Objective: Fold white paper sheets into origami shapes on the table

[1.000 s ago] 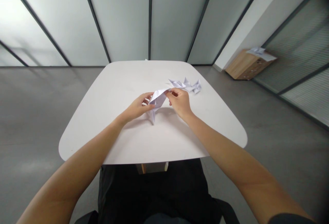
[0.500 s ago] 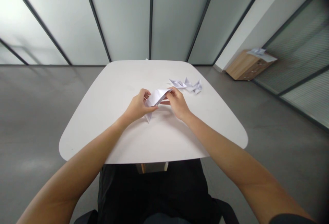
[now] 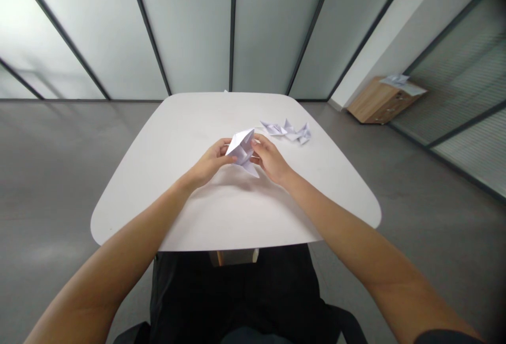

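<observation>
Fingers (image 3: 223, 161) of the left hand (image 3: 208, 167) are closed on the left side of a folded paper piece (image 3: 239, 141), the thumb across its near face and the others behind it; those of the right hand (image 3: 272, 160) are curled in and appear to pinch its right edge, only a little spread. The piece is held up over the middle of the desk (image 3: 185, 123), its shadow below. Half a second ago it slanted lengthwise between the hands, a point hanging below the left one; now it has been turned so that a hollow of inner folds shows and a point juts down toward the right. That suggests it is being turned for work on those folds, with neither hand letting go. Beyond the right hand, the white folded papers (image 3: 288, 131) lie on the desk unmoved, untouched by either hand.
</observation>
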Demonstrator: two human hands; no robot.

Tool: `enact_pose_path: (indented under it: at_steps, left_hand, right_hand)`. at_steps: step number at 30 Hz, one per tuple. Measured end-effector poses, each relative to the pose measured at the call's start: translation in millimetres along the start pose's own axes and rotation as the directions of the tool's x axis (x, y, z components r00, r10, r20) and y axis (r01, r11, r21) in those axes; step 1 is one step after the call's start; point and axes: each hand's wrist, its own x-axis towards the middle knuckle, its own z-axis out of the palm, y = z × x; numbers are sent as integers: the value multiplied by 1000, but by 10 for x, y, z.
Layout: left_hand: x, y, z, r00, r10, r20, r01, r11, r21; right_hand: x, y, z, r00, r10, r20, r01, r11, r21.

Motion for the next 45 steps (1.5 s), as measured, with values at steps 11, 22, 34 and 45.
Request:
enact_pose_path:
  at_steps: [11,22,34,45]
  left_hand:
    - [12,17,-79,996,-86,-25,86,996,-12]
    - [-10,27,-39,988,-145,52,153,962,-228]
    - [3,-39,-24,995,-86,-52,68,960,-273]
    - [70,-102,-86,934,242,-263,-118,904,411]
  right_hand:
    - [0,-16,-29,988,138,68,-149,966,210]
    - [14,48,-11,993,110,-34,-106,989,100]
    - [40,105,-36,987,39,-157,-44,999,-32]
    - [4,76,34,998,59,21,-60,998,36]
